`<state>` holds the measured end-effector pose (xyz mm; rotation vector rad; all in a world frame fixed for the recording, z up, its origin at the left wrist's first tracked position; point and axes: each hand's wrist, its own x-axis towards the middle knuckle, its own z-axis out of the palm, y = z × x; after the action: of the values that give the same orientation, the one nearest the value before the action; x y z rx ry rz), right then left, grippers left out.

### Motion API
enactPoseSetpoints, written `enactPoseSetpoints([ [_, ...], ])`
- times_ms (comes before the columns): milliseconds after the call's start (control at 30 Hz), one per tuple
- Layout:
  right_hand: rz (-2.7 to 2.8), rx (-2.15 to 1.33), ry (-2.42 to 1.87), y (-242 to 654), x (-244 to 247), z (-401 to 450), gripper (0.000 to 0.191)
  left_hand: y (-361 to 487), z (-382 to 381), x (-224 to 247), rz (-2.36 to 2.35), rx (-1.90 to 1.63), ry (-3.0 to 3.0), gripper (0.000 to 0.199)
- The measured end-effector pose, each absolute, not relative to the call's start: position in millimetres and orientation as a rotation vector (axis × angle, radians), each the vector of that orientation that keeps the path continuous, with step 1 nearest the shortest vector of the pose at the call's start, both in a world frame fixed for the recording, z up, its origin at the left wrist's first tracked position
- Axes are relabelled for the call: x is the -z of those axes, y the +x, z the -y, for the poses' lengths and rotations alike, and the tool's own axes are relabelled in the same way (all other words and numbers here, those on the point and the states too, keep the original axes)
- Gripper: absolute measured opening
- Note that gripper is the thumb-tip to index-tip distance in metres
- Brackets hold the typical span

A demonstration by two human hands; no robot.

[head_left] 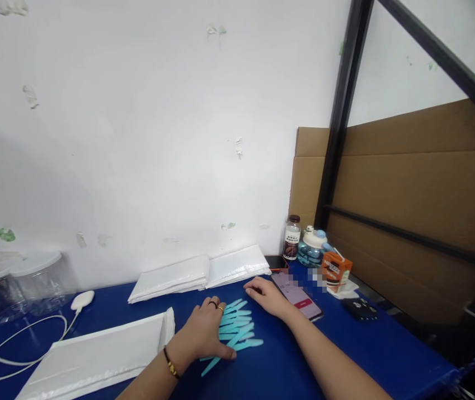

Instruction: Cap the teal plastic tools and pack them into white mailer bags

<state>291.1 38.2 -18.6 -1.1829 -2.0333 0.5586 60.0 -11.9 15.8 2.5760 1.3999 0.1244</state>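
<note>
Several slim teal plastic sticks (pixel 237 328), shaped like eyebrow razors, lie overlapping in a loose row on the blue table. My left hand (pixel 206 330) spreads over their left ends, with the thumb apart from the fingers at the near side. It wears rings and a dark bracelet with gold beads. Part of the sticks is hidden under that hand. Just right of the row, my right hand (pixel 266 294) rests on the table with loosely bent fingers, apart from the sticks. No object shows in it. A phone (pixel 299 297) with a lit screen lies beside that hand.
White padded envelopes lie stacked by the wall (pixel 174 278), and another envelope (pixel 104 355) is at front left. Clear tubs (pixel 37 278) and a white cabled device (pixel 82 300) stand left. At right are a bottle (pixel 291 239), jug (pixel 312 248), orange carton (pixel 336 271) and black device (pixel 360 309).
</note>
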Motion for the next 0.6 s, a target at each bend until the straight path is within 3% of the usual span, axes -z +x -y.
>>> enactPoseSetpoints([
  [167,2.093,-0.608,-1.127,284,18,-32,0.034,82,17,-16,-1.537,-0.034,2.675,0.048],
  [267,2.252,-0.531,-1.062,275,15,-21,0.041,89,14,-12,-1.575,-0.001,2.689,0.038],
  [367,2.455,-0.397,-0.974,265,12,-9,0.061,90,9,-8,-1.536,0.042,2.701,0.035],
  [600,2.617,-0.095,-1.153,246,9,9,0.023,84,10,-6,-1.573,-0.036,2.704,0.026],
])
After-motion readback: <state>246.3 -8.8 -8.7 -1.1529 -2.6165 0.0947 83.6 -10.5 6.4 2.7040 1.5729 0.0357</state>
